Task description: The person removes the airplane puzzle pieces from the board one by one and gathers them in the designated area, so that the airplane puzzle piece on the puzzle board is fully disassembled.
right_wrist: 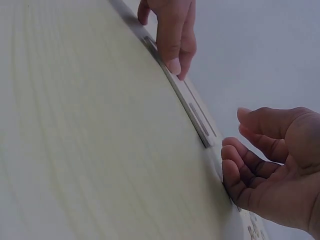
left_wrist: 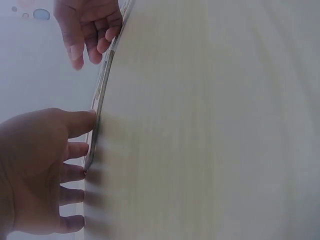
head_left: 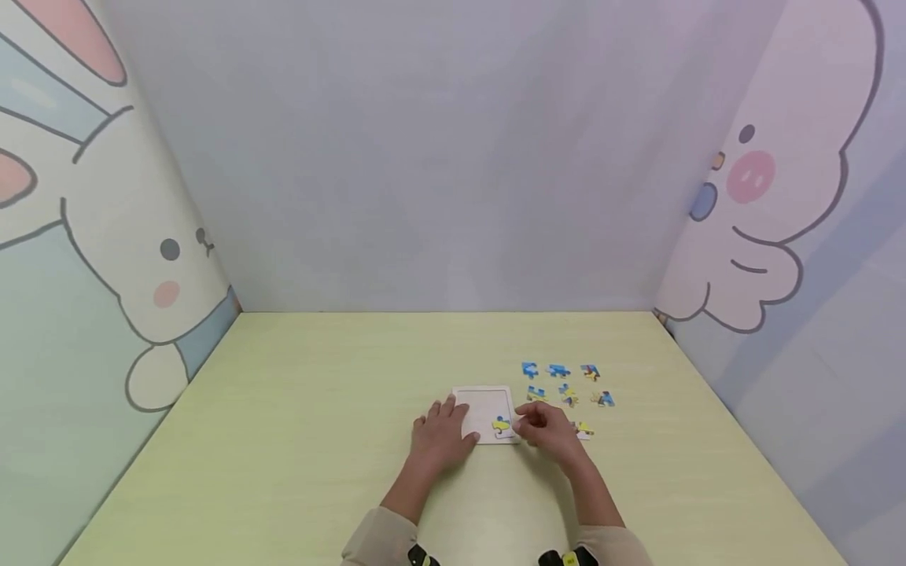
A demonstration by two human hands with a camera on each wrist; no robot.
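A white square puzzle tray (head_left: 484, 413) lies flat on the table, a yellow and blue jigsaw piece (head_left: 501, 424) in its lower right corner. My left hand (head_left: 442, 437) rests on the tray's left side with fingers spread; the thumb lies at the near edge. Just off the right edge is my right hand (head_left: 549, 432), its fingers loosely bent. In the right wrist view a gap shows between that hand's thumb and forefinger (right_wrist: 267, 142), with nothing between them. Another jigsaw piece (head_left: 584, 430) is partly hidden behind the right hand.
Several loose jigsaw pieces lie in rows right of the tray, among them a blue one (head_left: 558, 370) and a red and blue one (head_left: 591, 371). The pale wooden table (head_left: 318, 409) meets a plain back wall (head_left: 439, 196), with cartoon-printed walls at both sides.
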